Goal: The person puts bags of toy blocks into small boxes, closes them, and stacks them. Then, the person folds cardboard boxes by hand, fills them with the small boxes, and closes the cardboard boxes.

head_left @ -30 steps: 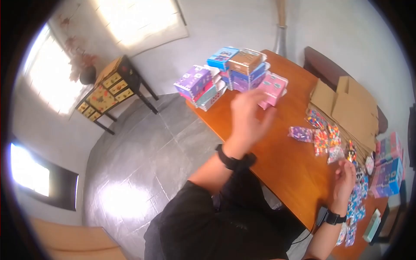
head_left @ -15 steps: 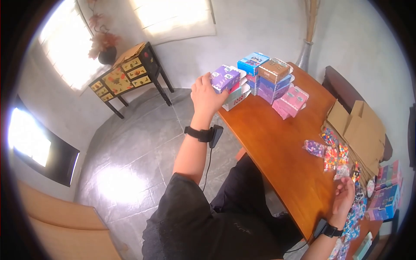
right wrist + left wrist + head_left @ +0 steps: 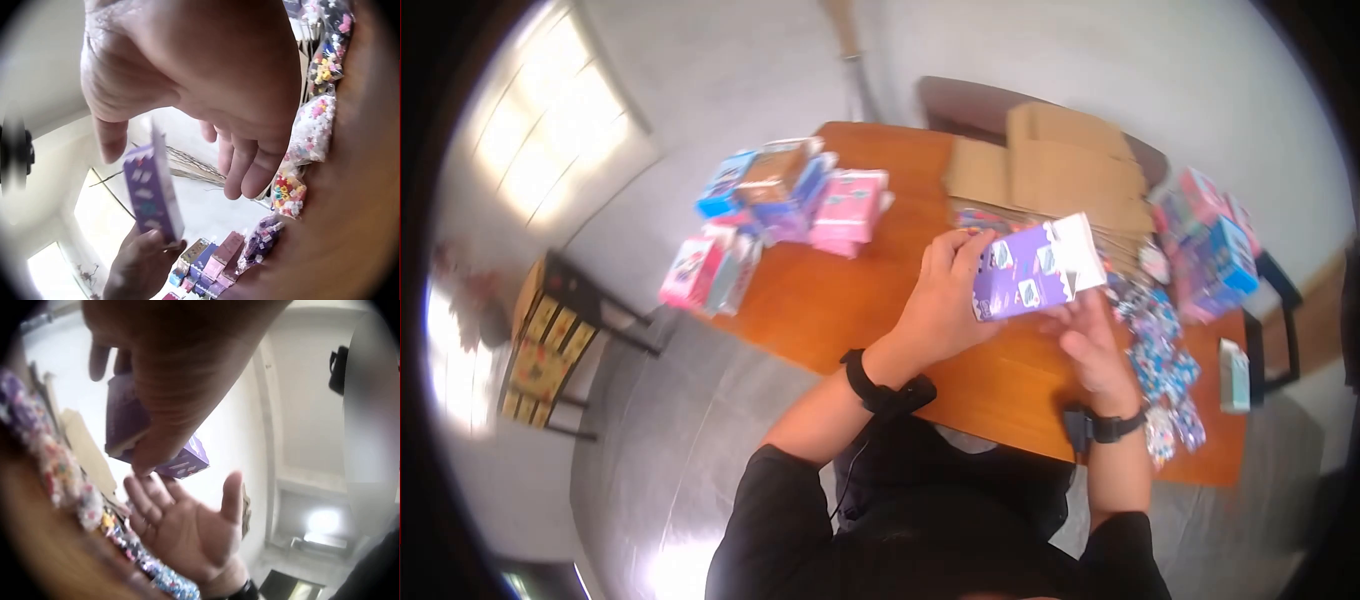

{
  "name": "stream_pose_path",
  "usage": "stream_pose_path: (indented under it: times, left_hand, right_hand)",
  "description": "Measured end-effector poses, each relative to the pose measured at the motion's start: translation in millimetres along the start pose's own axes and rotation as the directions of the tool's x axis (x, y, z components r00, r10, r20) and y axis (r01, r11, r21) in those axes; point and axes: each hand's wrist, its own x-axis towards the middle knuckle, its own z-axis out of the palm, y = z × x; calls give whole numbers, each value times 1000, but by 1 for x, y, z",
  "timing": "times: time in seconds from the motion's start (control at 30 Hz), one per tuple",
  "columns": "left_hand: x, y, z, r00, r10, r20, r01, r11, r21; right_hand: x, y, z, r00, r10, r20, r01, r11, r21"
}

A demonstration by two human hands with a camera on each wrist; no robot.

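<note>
A purple printed box [image 3: 1030,275] is held up over the table in my left hand [image 3: 935,300], thumb on one side and fingers on the other. Its white end flap [image 3: 1081,250] stands out toward the right. Just below that end is my right hand [image 3: 1097,350], with thumb and fingers apart and nothing in its grasp. In the left wrist view the right palm [image 3: 187,531] faces up beneath the purple box [image 3: 194,456]. The right wrist view shows the box [image 3: 150,194] tilted upright between the two hands.
Colourful boxes [image 3: 785,190] stand stacked at the table's left end, with a pink box [image 3: 850,210] beside them. Flat brown cardboard [image 3: 1070,160] lies at the back. Bags of small colourful pieces [image 3: 1165,360] run down the right side, near more boxes [image 3: 1225,255].
My left hand has taken the purple box from the left stack and carried it right, over the table's middle. The right hand has come up beside it. The head view has swung right.
</note>
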Motion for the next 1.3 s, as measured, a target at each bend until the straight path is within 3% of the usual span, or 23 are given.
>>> stream_pose_path:
  times: [0.07,0.1,0.17,0.23,0.27,0.33,0.4,0.43,0.5,0.63,0.77,0.83,0.9,0.97,1.0,1.03,1.07,1.1,1.13,1.17,1.2,1.23,1.3]
  left_hand:
    - [8,13,26,992,87,90,-82,995,-55]
    - [13,16,36,979,136,154,-127,989,-71]
    - [25,4,54,968,212,134,-189,968,-164]
    - [39,-11,66,968,164,191,-21,808,-589]
    - [37,-7,71,967,112,231,106,645,-757]
    - [34,-5,70,947,180,265,60,713,-699]
    - [27,-9,71,914,227,335,-13,845,-535]
    - [23,-6,69,907,234,350,-8,841,-542]
    - [19,6,62,878,334,345,-221,919,-326]
    - [17,1,67,866,404,295,-347,910,-228]
    - [17,1,63,920,302,250,-230,932,-279]
    - [17,-5,63,951,160,265,-93,964,-250]
    - [18,-10,64,941,235,242,-176,955,-240]
    - [18,-14,68,947,196,253,-91,923,-374]
    - [19,-13,68,945,203,254,-97,921,-377]
    - [19,-12,68,945,196,262,-76,910,-407]
    - [19,-11,69,945,186,269,-52,898,-438]
    - [19,-11,69,945,188,267,-54,896,-440]
    - [20,-11,67,945,168,282,-33,903,-428]
    - [20,-11,66,944,147,296,-11,909,-416]
    - [20,-12,67,944,148,295,-13,909,-416]
    - [19,-14,69,942,167,292,-31,908,-418]
    - [19,-17,69,939,183,291,-47,908,-417]
  right_hand:
    - [2,-1,-1,961,-191,-198,180,981,-71]
    - [2,-8,-12,951,-207,-231,191,978,-88]
    - [0,-18,-31,971,-80,-225,3,946,-323]
    - [-3,-26,-39,975,-35,-219,-26,963,-268]
    - [-3,-26,-44,986,14,-166,-65,949,-309]
    - [-2,-20,-45,992,43,-121,-91,903,-420]
    - [-4,-19,-39,992,38,-117,-78,929,-361]
    - [-3,-20,-31,995,36,-92,-63,950,-304]
    - [-3,-10,-27,987,52,-150,-87,967,-238]
    - [-2,0,-22,967,7,-255,-70,968,-239]
    - [-2,-2,-23,962,-70,-265,15,979,-203]
    - [0,-16,-26,959,45,-278,-95,981,-168]
    - [1,-12,-34,959,69,-274,-133,966,-222]
    - [4,-15,-48,934,190,-302,-192,981,22]
    - [3,-11,-69,948,160,-275,-115,978,173]
    - [0,-18,-81,906,112,-408,-89,993,75]
    - [2,-10,-103,845,-47,-532,-116,956,-270]
    - [3,1,-119,777,-239,-583,-184,799,-573]
    - [1,-1,-119,777,-240,-583,-185,798,-574]
    - [-2,-3,-119,774,-349,-529,-329,492,-806]
    - [-4,-5,-117,789,-431,-438,-437,107,-893]
    - [-5,-9,-112,789,-434,-435,-435,107,-894]
    - [-4,-17,-99,769,-205,-606,-614,30,-789]
